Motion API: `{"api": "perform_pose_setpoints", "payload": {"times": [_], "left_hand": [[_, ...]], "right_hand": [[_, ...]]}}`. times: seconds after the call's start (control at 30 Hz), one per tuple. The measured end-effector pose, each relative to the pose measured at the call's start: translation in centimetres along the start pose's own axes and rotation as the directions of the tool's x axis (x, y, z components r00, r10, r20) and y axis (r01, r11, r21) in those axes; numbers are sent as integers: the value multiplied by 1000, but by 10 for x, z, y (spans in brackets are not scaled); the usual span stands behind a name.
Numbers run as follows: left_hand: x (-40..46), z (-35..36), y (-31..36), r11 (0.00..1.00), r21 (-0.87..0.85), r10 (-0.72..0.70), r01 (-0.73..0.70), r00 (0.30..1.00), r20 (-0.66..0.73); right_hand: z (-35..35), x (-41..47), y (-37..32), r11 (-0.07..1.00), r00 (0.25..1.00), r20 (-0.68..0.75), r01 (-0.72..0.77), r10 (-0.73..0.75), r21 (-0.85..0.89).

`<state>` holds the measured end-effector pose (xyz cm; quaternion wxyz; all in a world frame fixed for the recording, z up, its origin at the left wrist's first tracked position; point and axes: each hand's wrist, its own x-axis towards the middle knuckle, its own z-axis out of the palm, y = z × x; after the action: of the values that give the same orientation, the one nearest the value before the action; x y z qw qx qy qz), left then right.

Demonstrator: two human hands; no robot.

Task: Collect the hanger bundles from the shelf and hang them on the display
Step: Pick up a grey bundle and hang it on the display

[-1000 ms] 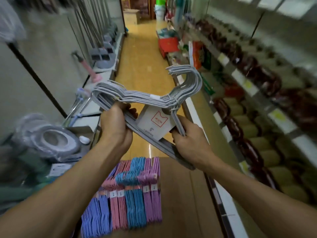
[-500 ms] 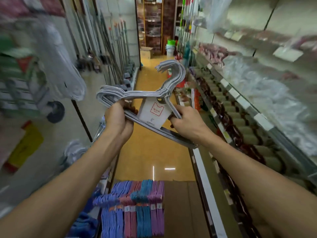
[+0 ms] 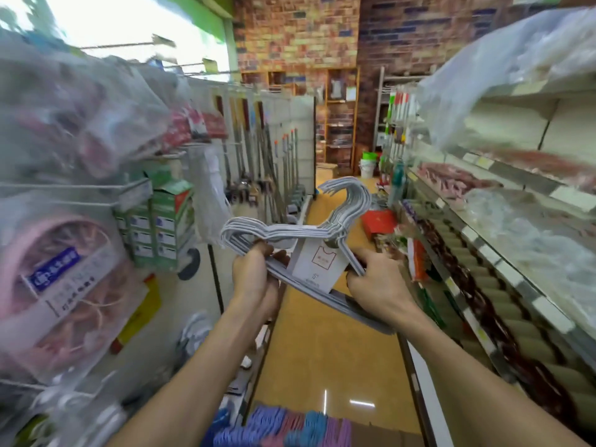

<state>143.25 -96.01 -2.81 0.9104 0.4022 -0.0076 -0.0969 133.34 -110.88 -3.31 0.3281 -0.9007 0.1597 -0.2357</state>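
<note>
At the lower edge of the view, bundles of purple, pink and blue plastic hangers are lying stacked. Above them, the left hand is gripping one shoulder end of a tied bundle of grey coated wire hangers, while the right hand is pinching the other arm beside the white card label. The bundle, judged light, stiff and prone to fanning apart, is being held mid-aisle; the tied neck below the hooks appears the firmest hold. Beyond, wire display pegs are projecting on the left.

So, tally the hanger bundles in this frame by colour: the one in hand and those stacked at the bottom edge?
Grey bundle, held by left hand and right hand: 1
Stacked bundles, purple, pink and blue: blurred and cut off, cannot count
Total countable: 1
</note>
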Motion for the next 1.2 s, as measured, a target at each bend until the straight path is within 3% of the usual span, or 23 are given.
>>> {"api": "perform_pose_setpoints", "payload": {"times": [0.3,0.53,0.73,0.9,1.07,1.2], "left_hand": [[-48,-19,79,965,66,260,-252,950,-171],[-125,-62,123,874,257,479,-413,823,-307],[-210,-98,163,797,357,604,-488,658,-449],[-287,-125,195,706,438,703,-556,475,-529],[-369,-150,221,563,586,811,-583,254,-527],[-438,-169,240,517,660,829,-545,128,-544]], "right_hand": [[10,4,-64,946,949,126,261,-287,193],[35,-29,-115,845,836,224,417,-501,334],[59,-83,-173,733,720,267,472,-641,490],[71,-136,-225,612,582,290,489,-760,622],[74,-203,-276,489,429,287,496,-856,717],[74,-262,-311,404,340,258,482,-904,778]]}}
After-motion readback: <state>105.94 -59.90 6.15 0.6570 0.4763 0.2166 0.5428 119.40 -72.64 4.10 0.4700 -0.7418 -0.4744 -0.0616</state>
